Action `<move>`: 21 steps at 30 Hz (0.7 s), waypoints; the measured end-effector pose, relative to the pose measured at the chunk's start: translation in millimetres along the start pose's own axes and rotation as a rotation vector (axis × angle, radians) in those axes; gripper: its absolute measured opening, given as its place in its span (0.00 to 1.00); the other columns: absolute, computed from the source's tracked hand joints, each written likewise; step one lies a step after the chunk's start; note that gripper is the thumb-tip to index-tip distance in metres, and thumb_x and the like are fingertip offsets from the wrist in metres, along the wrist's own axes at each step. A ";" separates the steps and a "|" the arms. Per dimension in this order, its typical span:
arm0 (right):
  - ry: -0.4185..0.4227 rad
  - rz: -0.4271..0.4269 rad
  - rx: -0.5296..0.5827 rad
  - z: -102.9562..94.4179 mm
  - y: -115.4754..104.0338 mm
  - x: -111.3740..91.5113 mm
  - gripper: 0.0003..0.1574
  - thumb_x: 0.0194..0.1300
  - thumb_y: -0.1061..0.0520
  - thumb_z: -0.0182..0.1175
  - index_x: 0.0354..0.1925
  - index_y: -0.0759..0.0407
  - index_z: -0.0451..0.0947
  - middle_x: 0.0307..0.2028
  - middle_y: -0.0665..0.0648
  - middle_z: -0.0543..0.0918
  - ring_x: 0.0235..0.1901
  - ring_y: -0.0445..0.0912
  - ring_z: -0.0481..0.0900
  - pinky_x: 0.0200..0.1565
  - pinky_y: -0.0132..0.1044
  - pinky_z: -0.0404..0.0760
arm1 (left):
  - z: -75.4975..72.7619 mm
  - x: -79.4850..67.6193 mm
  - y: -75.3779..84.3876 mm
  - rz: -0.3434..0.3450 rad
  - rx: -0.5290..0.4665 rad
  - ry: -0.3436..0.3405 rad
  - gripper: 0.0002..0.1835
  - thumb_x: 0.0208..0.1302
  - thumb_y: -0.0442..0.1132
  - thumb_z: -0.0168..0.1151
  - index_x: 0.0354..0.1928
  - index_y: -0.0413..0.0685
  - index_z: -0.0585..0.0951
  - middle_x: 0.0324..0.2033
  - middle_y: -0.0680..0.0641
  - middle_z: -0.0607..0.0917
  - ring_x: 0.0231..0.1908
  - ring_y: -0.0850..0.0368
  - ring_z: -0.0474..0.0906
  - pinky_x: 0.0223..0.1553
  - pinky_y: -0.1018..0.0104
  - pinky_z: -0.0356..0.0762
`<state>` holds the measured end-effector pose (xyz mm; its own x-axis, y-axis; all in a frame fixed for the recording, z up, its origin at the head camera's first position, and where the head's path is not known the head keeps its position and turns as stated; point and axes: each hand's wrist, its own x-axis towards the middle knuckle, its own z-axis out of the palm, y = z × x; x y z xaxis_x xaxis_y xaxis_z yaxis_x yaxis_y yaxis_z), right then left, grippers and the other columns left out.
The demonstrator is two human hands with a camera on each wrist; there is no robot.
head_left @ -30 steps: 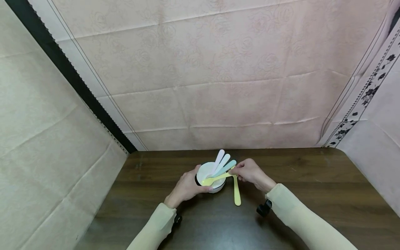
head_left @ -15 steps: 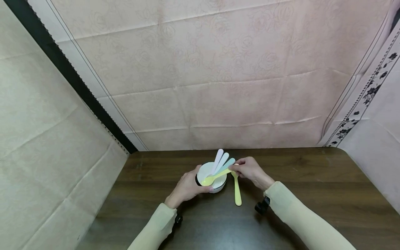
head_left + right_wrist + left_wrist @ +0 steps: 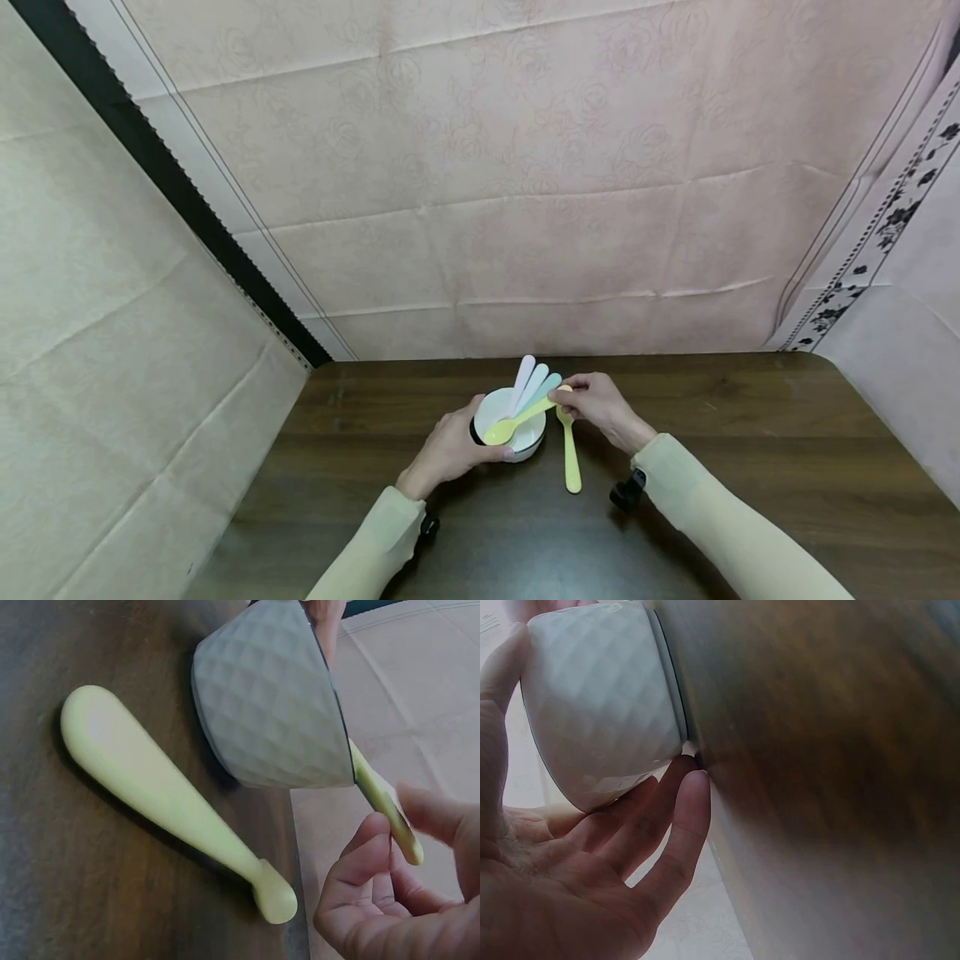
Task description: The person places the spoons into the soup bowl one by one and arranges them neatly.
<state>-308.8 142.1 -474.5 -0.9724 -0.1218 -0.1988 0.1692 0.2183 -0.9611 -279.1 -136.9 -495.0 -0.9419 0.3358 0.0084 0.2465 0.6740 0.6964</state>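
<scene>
My left hand (image 3: pixel 452 446) grips a white bowl (image 3: pixel 600 697) with a diamond-textured wall and a dark rim, thumb on one side and fingers on the other. Three pastel spoons lean in the bowl: a lilac one (image 3: pixel 524 375), a paler one (image 3: pixel 536 381) and a light blue one (image 3: pixel 553 383). The right hand (image 3: pixel 602 410) pinches the handle of a yellow spoon (image 3: pixel 517 422) between thumb and fingers, its scoop end inside the bowl and its handle sticking out past the rim (image 3: pixel 379 796). Beside the bowl, another yellow spoon (image 3: pixel 150 772) lies on the table.
The dark brown wooden table (image 3: pixel 720 467) ends at a straight back edge. Behind it hangs a pale patterned cloth (image 3: pixel 525 208). Light cloth panels close off both sides, the left one (image 3: pixel 135 350) bordered by a black strip.
The right hand has shifted slightly toward the back of the table, lifting the pinched yellow spoon's handle end with it. The left hand and bowl stay nearly in place.
</scene>
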 end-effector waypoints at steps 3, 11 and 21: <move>0.013 0.011 0.000 -0.5 1.3 -4.4 0.25 0.77 0.52 0.69 0.59 0.71 0.82 0.40 0.57 0.89 0.38 0.47 0.86 0.46 0.39 0.88 | 0.2 -0.5 0.9 0.002 0.002 -0.003 0.50 0.56 0.63 0.84 0.76 0.53 0.72 0.53 0.50 0.88 0.35 0.59 0.82 0.41 0.60 0.82; 0.066 -0.018 -0.028 -5.9 1.6 -15.9 0.37 0.79 0.37 0.64 0.63 0.70 0.81 0.44 0.63 0.91 0.39 0.48 0.88 0.49 0.43 0.89 | -1.2 -0.5 0.2 0.002 0.018 0.014 0.53 0.55 0.64 0.84 0.78 0.52 0.71 0.58 0.49 0.88 0.44 0.56 0.81 0.51 0.56 0.81; 0.152 -0.031 -0.114 -9.8 9.4 -36.3 0.30 0.85 0.43 0.57 0.49 0.71 0.85 0.32 0.58 0.88 0.30 0.43 0.84 0.39 0.38 0.87 | 0.6 1.0 -2.0 0.006 0.027 0.017 0.54 0.54 0.65 0.84 0.78 0.53 0.71 0.60 0.49 0.87 0.49 0.55 0.81 0.56 0.54 0.80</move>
<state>-273.4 158.1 -474.4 -0.9914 0.0154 -0.1302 0.1281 0.3262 -0.9366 -280.4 -137.5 -496.8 -0.9440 0.3289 0.0245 0.2579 0.6898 0.6765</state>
